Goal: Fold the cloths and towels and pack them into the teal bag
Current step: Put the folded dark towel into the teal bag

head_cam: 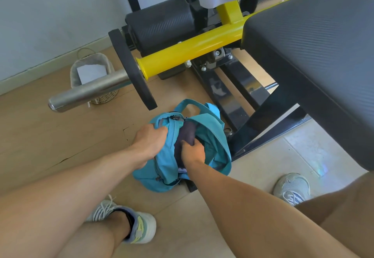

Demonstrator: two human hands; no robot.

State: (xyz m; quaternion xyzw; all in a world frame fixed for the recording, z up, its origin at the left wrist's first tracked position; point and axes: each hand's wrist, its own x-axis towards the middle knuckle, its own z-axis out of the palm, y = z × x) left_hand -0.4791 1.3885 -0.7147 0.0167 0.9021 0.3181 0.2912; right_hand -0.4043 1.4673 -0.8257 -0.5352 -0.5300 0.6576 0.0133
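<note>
In the teal bag [210,136] on the floor, the dark cloth [187,134] stood lengthwise in the mouth, right hand [193,152] pinching its near end, left hand [150,139] gripping the bag's left rim.

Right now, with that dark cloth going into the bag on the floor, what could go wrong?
The dark cloth is only partly inside the teal bag; pushed further by the right hand, it may bunch and lose its fold. The left hand grips just one edge of the opening, so the soft bag may sag shut.
</note>
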